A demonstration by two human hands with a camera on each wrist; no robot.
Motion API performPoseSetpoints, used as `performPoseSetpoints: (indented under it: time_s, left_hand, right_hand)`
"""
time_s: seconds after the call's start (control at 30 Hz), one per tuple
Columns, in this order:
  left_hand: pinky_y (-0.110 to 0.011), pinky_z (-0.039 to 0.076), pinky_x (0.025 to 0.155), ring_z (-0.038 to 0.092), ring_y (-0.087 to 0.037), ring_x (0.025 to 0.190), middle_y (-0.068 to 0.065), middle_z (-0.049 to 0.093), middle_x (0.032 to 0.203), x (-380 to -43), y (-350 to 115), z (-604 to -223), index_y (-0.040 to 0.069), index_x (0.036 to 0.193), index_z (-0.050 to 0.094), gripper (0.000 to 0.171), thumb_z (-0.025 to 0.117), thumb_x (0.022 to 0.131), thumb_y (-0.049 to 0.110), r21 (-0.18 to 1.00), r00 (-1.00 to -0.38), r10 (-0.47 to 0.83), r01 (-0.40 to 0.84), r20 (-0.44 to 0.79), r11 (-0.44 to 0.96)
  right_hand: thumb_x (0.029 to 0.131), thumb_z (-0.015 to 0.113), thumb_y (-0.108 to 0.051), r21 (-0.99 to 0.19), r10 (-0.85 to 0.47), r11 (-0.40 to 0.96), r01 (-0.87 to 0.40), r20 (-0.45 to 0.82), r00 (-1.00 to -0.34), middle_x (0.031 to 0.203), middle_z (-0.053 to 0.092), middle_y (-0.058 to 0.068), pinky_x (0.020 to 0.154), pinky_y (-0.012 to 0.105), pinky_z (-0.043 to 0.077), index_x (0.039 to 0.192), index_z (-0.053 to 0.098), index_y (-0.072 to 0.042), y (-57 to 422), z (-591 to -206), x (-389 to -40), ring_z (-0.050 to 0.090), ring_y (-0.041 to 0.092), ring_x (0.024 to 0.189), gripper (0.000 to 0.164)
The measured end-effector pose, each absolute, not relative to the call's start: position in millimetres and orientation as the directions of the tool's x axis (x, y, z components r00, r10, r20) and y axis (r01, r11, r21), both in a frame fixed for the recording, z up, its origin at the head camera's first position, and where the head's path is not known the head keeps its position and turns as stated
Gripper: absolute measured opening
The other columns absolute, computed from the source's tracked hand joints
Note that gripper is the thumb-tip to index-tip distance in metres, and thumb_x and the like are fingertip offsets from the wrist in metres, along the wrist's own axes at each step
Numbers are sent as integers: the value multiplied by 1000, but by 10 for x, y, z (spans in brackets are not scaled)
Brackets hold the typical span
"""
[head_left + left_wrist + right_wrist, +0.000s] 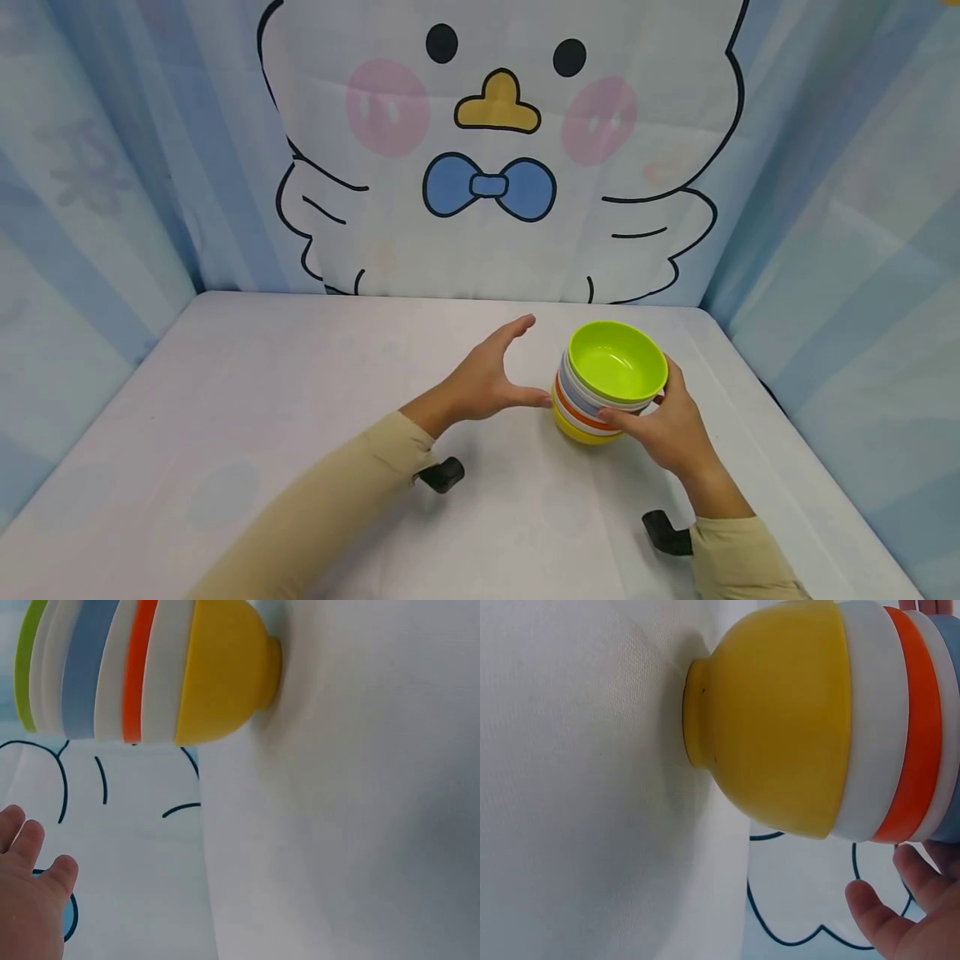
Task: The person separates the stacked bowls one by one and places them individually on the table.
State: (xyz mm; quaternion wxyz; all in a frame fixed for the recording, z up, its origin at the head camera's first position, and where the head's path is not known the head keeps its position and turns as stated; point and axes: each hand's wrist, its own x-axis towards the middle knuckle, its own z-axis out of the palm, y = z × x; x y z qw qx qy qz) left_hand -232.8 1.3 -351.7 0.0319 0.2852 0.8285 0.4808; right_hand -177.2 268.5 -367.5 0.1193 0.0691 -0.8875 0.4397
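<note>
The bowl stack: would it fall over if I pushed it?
Probably it could. The bowl stack stands tall on the yellow bowl, whose foot is small, so a push near the green bowl may tip it. The bowls look like smooth plastic: likely light, stiff and a bit slippery on the table.

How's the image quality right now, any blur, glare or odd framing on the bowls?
Head view: even soft light, sharp, faint shadows under the stack of bowls; right hand grips it, left hand open beside it. Left wrist view: rotated sideways, stack cropped at top edge. Right wrist view: also rotated, yellow bowl fills frame, soft shadow at its foot, no glare.
</note>
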Motion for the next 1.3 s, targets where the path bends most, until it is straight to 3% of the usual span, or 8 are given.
performPoseSetpoints:
  time_s: [0.23,0.47,0.83,1.3]
  left_hand:
    - [-39,35,113,37,-21,141,-5,36,158,-2371,160,-3490,10,157,29,102,87,78,36,820,-815,534,455,225,348]
    - [-45,34,113,34,-22,144,-5,34,160,-2390,304,-3480,12,158,28,101,86,79,40,822,-818,542,436,193,366]
    - [-44,33,114,29,-21,146,-4,25,163,-2405,489,-3485,12,160,19,111,88,75,36,842,-802,564,434,199,320]
    - [-26,41,105,45,-13,130,-5,37,153,-2448,682,-3550,11,160,16,111,88,77,29,885,-778,589,412,220,214]
  right_hand:
    - [81,86,-22,-749,-11,623,-226,280,-960,146,39,22,102,70,34,154,19,-1,2670,-3715,-1780,40,41,129,102]
    - [80,87,-25,-746,9,633,-207,274,-962,146,39,23,101,70,35,154,18,0,2679,-3716,-1760,40,41,129,104]
    - [80,87,-24,-733,2,644,-217,285,-959,147,38,23,100,70,36,154,18,1,2670,-3717,-1770,40,42,129,104]
    - [83,84,-28,-739,5,644,-200,266,-964,149,34,24,101,68,37,155,15,1,2661,-3694,-1775,38,42,131,103]
